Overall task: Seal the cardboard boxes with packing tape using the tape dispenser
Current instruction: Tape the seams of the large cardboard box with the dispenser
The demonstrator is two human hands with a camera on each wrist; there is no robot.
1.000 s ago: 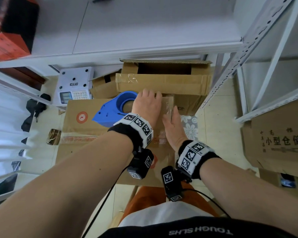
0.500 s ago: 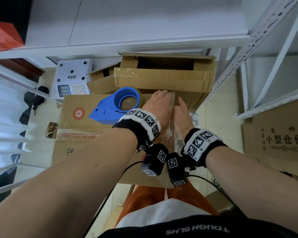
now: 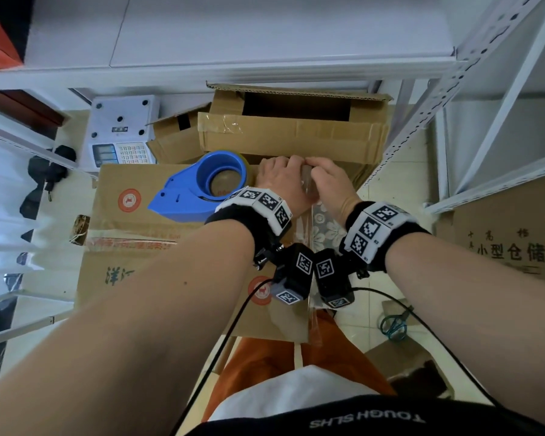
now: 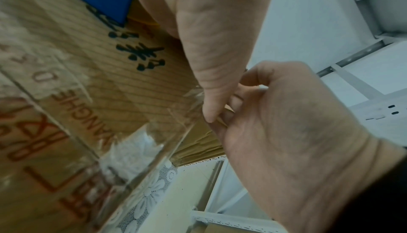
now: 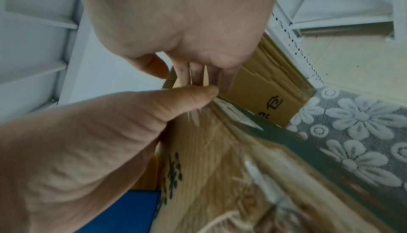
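- Box (image 3: 158, 247) — lies mid-frame in the head view, with a clear tape strip (image 3: 310, 221) running along its right edge.
- Left hand (image 3: 283, 184) and right hand (image 3: 331, 180) meet at the far corner, fingers curled, pinching the tape end down.
- Dispenser (image 3: 199, 190) rests idle on the box, upper middle.
- This strip looks nearly finished; the open box (image 3: 296, 136) behind appears unsealed.

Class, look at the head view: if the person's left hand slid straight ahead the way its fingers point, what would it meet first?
Most likely the side of the open cardboard box just beyond the left hand. The fingertips are already at the far edge of the taped box, though the gap's depth is unclear.
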